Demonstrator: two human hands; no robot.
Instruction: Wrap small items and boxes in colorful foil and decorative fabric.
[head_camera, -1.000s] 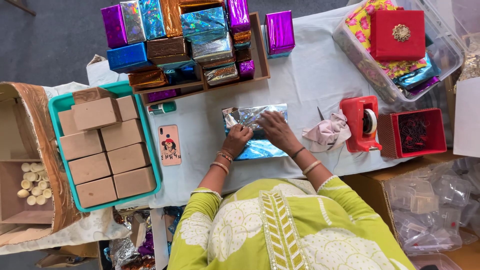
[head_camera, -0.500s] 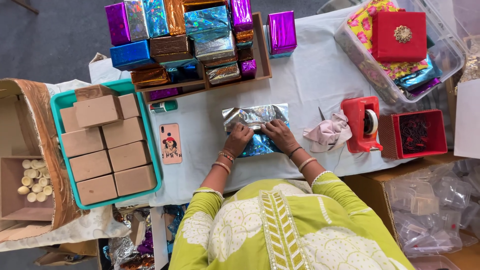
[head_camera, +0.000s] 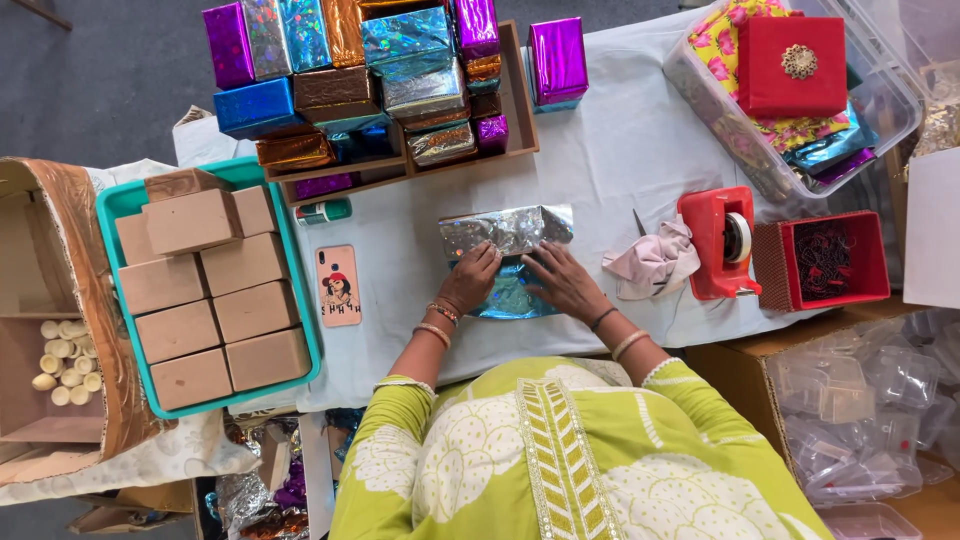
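A box half wrapped in shiny silver and blue foil paper (head_camera: 508, 232) lies on the white-covered table (head_camera: 620, 150) in front of me. My left hand (head_camera: 472, 276) presses on the paper at the box's left side, fingers curled over the fold. On the right side my right hand (head_camera: 562, 280) lies flat with fingers spread on the paper. Bangles circle both wrists.
A teal tray (head_camera: 112, 205) of plain brown boxes sits at left, a phone (head_camera: 338, 286) beside it. A wooden tray of foil-wrapped boxes (head_camera: 400, 70) stands behind. At right are a red tape dispenser (head_camera: 722, 242), crumpled cloth (head_camera: 655, 262), red box (head_camera: 825, 260) and clear bin (head_camera: 790, 90).
Both hands have shifted slightly on the foil, smoothing and folding it down over the box. The camera view has moved a little; nothing else on the table has changed.
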